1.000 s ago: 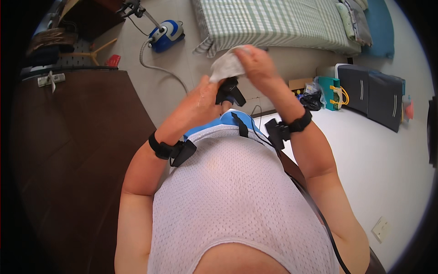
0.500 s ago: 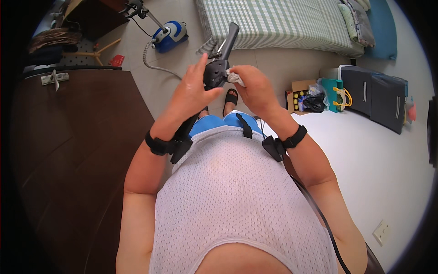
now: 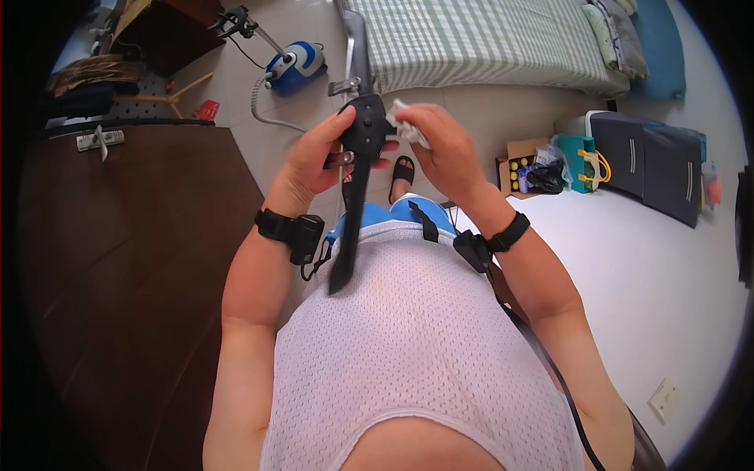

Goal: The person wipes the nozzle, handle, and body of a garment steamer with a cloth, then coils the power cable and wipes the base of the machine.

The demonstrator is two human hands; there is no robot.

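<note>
- Gripping the long black jointed implement (image 3: 364, 129), your left hand (image 3: 312, 161) is a little above and left of the middle of the frame; its thumb lies along the left side of the rounded hub, and its other fingers wrap beneath, their tips showing past the right edge.
- That implement runs from the top edge of the frame, left of the bed (image 3: 487, 47), down to your white mesh shirt (image 3: 408, 337), with metal parts along its left side; its lower tip lies in front of the shirt, and you cannot tell whether it touches.
- Your right hand (image 3: 446, 149), in the upper middle of the frame, has its thumb and fingers closed on a crumpled white cloth (image 3: 410, 135), just to the right of the hub; whether the cloth presses on the hub is hard to tell.
- You wear a black strap on each wrist, the left one (image 3: 275, 228) and the right one (image 3: 510, 233), each with a small black box.
- Below your hands, your blue shorts (image 3: 378, 213) and a black sandal (image 3: 395, 182) show.
- At the upper left of the frame stands a blue vacuum cleaner (image 3: 298, 72); a dark brown surface (image 3: 133, 259) fills the left.
- At the right you have an open cardboard box (image 3: 503, 177), a teal bag (image 3: 572, 147) and a dark grey case (image 3: 660, 169).
</note>
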